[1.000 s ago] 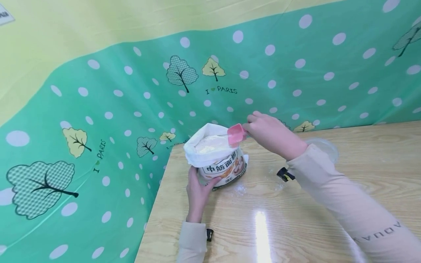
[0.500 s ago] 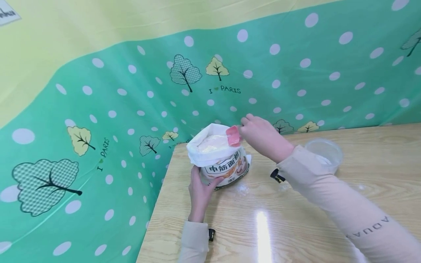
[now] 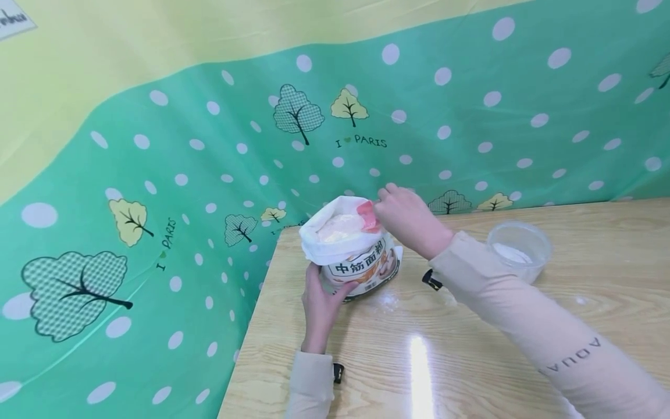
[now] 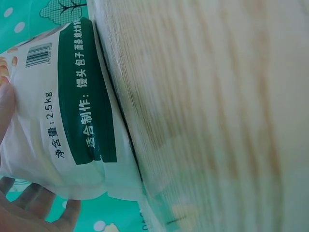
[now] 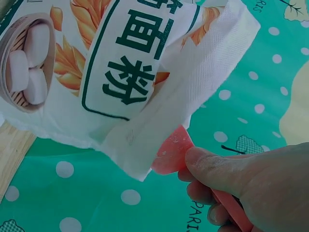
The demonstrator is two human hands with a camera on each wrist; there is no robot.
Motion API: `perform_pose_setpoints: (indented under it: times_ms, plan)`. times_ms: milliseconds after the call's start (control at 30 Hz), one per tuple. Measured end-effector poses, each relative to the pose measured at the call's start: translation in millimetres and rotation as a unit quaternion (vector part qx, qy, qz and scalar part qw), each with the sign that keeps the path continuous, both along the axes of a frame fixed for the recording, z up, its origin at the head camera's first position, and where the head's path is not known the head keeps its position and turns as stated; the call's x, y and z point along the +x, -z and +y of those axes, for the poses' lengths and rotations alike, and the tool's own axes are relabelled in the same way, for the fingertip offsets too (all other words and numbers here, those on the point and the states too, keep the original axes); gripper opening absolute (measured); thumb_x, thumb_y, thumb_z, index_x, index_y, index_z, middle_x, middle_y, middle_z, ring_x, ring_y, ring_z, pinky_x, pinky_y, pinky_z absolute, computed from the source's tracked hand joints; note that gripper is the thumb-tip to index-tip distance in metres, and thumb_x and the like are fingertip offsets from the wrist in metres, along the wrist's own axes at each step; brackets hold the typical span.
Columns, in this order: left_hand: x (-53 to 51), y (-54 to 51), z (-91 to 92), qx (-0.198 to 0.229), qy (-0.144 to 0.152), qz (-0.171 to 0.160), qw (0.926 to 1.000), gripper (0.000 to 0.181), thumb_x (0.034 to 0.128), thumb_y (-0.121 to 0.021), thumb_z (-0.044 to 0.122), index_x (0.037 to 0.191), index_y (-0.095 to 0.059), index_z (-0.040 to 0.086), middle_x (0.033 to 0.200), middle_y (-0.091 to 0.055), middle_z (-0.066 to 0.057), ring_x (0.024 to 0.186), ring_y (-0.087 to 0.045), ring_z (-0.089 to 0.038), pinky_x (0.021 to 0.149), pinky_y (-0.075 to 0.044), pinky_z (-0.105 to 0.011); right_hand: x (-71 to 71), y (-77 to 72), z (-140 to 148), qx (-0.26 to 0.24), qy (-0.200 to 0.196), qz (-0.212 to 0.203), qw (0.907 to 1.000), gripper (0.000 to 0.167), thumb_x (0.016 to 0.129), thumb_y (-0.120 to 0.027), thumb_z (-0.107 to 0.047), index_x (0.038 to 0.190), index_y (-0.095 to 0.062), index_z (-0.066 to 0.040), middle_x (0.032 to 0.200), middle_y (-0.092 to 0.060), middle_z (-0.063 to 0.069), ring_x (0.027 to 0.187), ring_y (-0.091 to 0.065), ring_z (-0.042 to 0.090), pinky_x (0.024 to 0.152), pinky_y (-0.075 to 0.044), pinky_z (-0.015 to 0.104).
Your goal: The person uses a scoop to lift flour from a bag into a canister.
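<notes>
An upright flour bag (image 3: 361, 270) with a folded-down white rim stands at the table's back left, white flour (image 3: 340, 227) showing inside. My left hand (image 3: 320, 305) holds its lower front, thumb on one side and fingers around the other; the left wrist view shows the bag's green label (image 4: 87, 96). My right hand (image 3: 408, 218) grips the handle of a pink scoop (image 3: 369, 216) at the bag's right rim. In the right wrist view the scoop (image 5: 174, 152) is partly hidden behind the rim, and flour dusts the thumb of the hand (image 5: 256, 183).
A clear round tub (image 3: 523, 247) with some white powder inside stands on the wooden table (image 3: 471, 361), right of the bag and behind my right forearm. White powder (image 3: 388, 299) is spilled before the bag. A green patterned cloth (image 3: 209, 163) hangs behind and to the left.
My right hand and the scoop have moved left and slightly down, further over the bag's opening. More of the tub shows now. My left hand still holds the bag.
</notes>
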State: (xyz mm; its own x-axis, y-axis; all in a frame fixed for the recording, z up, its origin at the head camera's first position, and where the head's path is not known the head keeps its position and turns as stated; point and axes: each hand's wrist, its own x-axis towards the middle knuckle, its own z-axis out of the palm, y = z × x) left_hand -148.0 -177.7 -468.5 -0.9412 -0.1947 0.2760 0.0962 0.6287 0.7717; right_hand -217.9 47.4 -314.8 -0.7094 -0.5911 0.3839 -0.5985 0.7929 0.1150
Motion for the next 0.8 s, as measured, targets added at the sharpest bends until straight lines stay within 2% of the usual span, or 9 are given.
perform_pose_setpoints:
  times_ms: [267,533,800]
  plan:
    - [-0.5,-1.0,-1.1,0.001,0.001,-0.012,0.9999,0.100,0.0676,-0.084,0.058,0.149,-0.036,0.024,0.145,-0.049,0.002,0.135,-0.047,-0.023,0.115,-0.039,-0.046,-6.2,2.4,-12.2,0.013,-0.010,-0.022,0.9996,0.014,0.082,-0.075,0.006,0.093,-0.075,-0.003,0.091,-0.069,0.014,0.082,-0.057,0.026,0.073,-0.055,0.033]
    - [-1.0,-0.8,-1.5,-0.004,-0.005,-0.012,0.9999,0.099,0.0673,-0.084,0.057,0.148,-0.037,0.022,0.145,-0.049,0.000,0.135,-0.047,-0.023,0.114,-0.039,-0.046,-15.0,6.7,-20.4,0.015,-0.031,-0.012,0.9993,0.015,0.082,-0.074,0.006,0.094,-0.075,-0.002,0.090,-0.070,0.014,0.082,-0.059,0.026,0.075,-0.057,0.034]
    - [0.1,-1.8,0.1,-0.005,-0.006,-0.014,0.9999,0.101,0.0676,-0.084,0.057,0.149,-0.035,0.023,0.147,-0.048,-0.001,0.137,-0.046,-0.025,0.115,-0.038,-0.047,-23.8,11.2,-22.7,0.009,-0.048,-0.058,0.9971,0.019,0.080,-0.076,0.005,0.097,-0.075,-0.003,0.094,-0.070,0.013,0.086,-0.059,0.026,0.080,-0.056,0.034]
